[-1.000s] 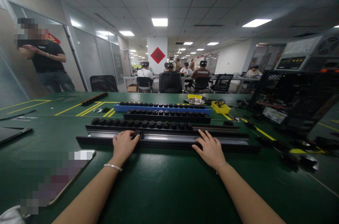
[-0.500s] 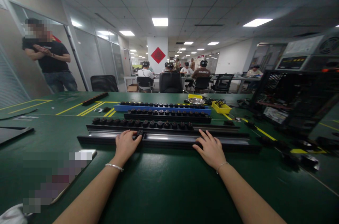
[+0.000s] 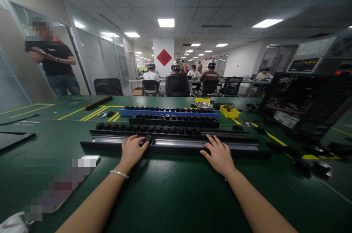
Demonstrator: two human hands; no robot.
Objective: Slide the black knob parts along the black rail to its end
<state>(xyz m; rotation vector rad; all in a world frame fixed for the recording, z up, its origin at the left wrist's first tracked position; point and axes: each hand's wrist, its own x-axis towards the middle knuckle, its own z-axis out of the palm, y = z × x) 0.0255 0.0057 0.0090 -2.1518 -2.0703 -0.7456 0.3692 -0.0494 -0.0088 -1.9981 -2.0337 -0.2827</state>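
A long black rail (image 3: 176, 144) with a shiny metal channel lies crosswise on the green table before me. My left hand (image 3: 132, 152) rests on its left half, with curved fingers. Its thumb and index fingertip close against the left side of a small round black module (image 3: 149, 139), which sits in the channel. On the right half of the same rail lies my right hand (image 3: 219, 155), its fingers spread and nothing in them. Just behind, a second black rail (image 3: 225, 133) carries a row of similar round black modules (image 3: 158, 129).
Farther back are another black rail (image 3: 176, 121) and a blue rail (image 3: 123, 112), both bearing modules. Beyond stand a metal bowl (image 3: 204, 105) and a yellow bin (image 3: 230, 112). An open computer case (image 3: 305, 104) is at right, a phone (image 3: 74, 181) at front left. Someone stands behind the table.
My left hand and the round module have shifted slightly to the right along the rail. My right hand has stayed where it was.
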